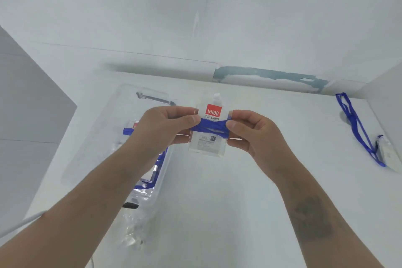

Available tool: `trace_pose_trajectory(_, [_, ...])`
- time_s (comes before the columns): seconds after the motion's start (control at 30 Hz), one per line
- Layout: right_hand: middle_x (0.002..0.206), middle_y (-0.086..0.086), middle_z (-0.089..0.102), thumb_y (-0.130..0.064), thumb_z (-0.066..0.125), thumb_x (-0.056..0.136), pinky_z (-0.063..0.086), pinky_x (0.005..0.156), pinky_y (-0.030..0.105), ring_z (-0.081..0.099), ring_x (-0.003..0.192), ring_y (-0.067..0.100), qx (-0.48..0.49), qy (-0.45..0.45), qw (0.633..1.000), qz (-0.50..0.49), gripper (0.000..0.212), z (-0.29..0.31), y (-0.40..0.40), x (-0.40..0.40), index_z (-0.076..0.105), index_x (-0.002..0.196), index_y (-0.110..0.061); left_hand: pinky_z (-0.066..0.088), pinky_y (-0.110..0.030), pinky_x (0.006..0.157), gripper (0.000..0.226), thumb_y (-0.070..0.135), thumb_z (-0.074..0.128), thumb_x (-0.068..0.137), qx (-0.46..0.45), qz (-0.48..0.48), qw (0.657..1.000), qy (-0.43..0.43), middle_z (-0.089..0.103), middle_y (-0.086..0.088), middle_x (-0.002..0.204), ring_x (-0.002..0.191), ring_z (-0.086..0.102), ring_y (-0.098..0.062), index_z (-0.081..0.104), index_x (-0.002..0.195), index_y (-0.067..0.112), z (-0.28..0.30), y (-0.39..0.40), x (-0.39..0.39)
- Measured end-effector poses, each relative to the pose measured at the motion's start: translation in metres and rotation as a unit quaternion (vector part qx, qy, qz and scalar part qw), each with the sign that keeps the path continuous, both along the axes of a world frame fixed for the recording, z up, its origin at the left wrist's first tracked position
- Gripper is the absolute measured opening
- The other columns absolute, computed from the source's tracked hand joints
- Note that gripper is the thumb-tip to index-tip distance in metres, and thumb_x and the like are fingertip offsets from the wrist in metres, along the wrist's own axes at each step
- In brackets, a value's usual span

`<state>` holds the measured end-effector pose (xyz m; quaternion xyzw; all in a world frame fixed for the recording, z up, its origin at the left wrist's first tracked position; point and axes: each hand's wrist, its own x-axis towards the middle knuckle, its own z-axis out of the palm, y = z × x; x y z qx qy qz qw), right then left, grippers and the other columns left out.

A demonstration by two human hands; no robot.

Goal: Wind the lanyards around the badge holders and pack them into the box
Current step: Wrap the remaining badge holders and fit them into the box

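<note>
Plastic, clear and stiff, the light badge holder [209, 128] sits mid-frame, pinched at its edges by left hand [165, 125] and right hand [253, 131]. Its soft blue woven lanyard [210, 126] could slip loose; transparent box [121, 137] at nine o'clock.

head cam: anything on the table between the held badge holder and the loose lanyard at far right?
Head view: bare white table between the held badge holder and the loose lanyard. Only the right hand, which grips the holder, reaches into that stretch.
</note>
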<state>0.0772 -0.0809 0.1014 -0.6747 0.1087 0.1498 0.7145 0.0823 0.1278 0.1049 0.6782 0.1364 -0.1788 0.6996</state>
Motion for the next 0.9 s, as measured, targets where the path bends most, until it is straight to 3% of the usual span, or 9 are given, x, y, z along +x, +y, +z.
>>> trace_pose_trajectory(0.2, [0.093,0.004,0.077,-0.010,0.066,0.091,0.060,0.075,0.033,0.073,0.083,0.020,-0.070,0.027,0.997,0.018,0.013,-0.014,0.064,-0.002,0.068,0.103,-0.017,0.062,-0.026,0.073,0.012,0.019,0.071,0.089,0.032,0.012,0.999,0.035,0.078,-0.002,0.085,0.082,0.076,-0.019,0.072,0.101,0.018,-0.018,0.065,-0.002])
trace_pose_trajectory(0.37, [0.093,0.004,0.075,-0.010,0.065,0.091,0.060,0.085,0.036,0.071,0.077,0.016,-0.107,0.020,0.994,0.026,0.018,-0.016,0.087,0.016,0.070,0.107,-0.016,0.060,-0.031,0.076,0.015,0.018,0.068,0.091,0.061,0.100,0.990,0.081,0.076,-0.003,0.093,0.087,0.074,-0.019,0.069,0.106,0.016,-0.043,0.102,0.007])
trace_pose_trajectory(0.63, [0.089,0.002,0.076,-0.013,0.065,0.090,0.061,0.080,0.035,0.071,0.073,0.015,-0.173,-0.009,0.983,0.061,0.013,-0.022,0.106,0.037,0.072,0.099,-0.019,0.054,-0.024,0.067,0.011,0.017,0.069,0.091,0.142,0.144,0.971,0.126,0.067,0.001,0.085,0.073,0.061,-0.010,0.067,0.102,0.017,-0.090,0.112,0.031])
trace_pose_trajectory(0.8, [0.080,-0.012,0.073,-0.023,0.067,0.090,0.058,0.074,0.028,0.068,0.074,0.006,-0.272,-0.059,0.952,0.130,0.010,-0.033,0.124,0.050,0.073,0.097,-0.026,0.043,-0.022,0.051,0.003,0.019,0.071,0.089,0.206,0.053,0.968,0.132,0.067,0.000,0.083,0.066,0.056,-0.011,0.068,0.090,0.021,-0.102,0.100,0.051])
trace_pose_trajectory(0.9, [0.092,-0.017,0.072,-0.027,0.061,0.091,0.052,0.079,0.022,0.066,0.085,0.002,-0.397,-0.105,0.892,0.189,0.017,-0.038,0.134,0.057,0.073,0.103,-0.032,0.040,-0.022,0.049,0.003,0.021,0.072,0.087,0.233,0.023,0.962,0.138,0.067,-0.001,0.080,0.065,0.057,-0.012,0.071,0.090,0.020,-0.109,0.095,0.058])
